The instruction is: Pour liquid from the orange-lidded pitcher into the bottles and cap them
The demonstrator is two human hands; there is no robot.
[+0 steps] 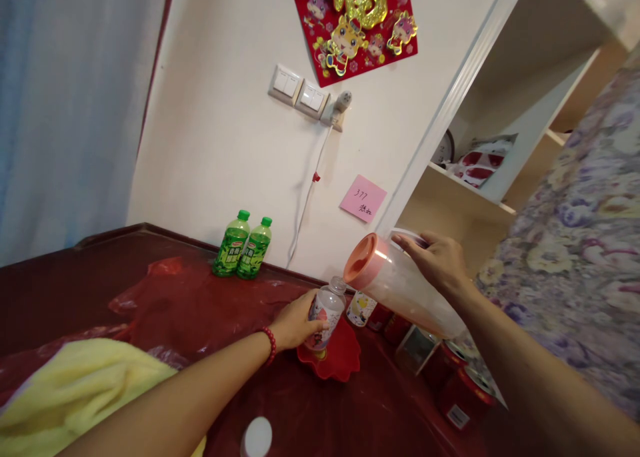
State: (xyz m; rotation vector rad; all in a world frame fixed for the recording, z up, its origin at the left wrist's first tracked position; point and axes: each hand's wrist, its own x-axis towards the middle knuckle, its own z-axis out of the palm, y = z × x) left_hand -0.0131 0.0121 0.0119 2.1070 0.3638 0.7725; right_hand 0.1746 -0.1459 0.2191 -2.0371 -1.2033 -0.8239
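Note:
My left hand (pixel 299 320) is wrapped round a clear bottle (pixel 327 315) with a printed label and an uncapped mouth. The bottle is held over a red scalloped dish (pixel 345 357); whether its base touches the dish I cannot tell. A translucent pitcher (pixel 410 293) with an orange rim is tilted toward the bottle, its spout close to the bottle's mouth. Its handle is in the grip of my right hand (pixel 443 260). Any stream of liquid between the two is too faint to make out. Near the front lies a white cap (pixel 257 437).
Two green drink bottles (pixel 243 247) stand against the wall. A yellow towel (pixel 85 390) covers the table's left front. Along the right edge are red cans (pixel 467 397), a clear container (pixel 417 349) and another labelled bottle (pixel 360 308), beside a floral curtain (pixel 575 243).

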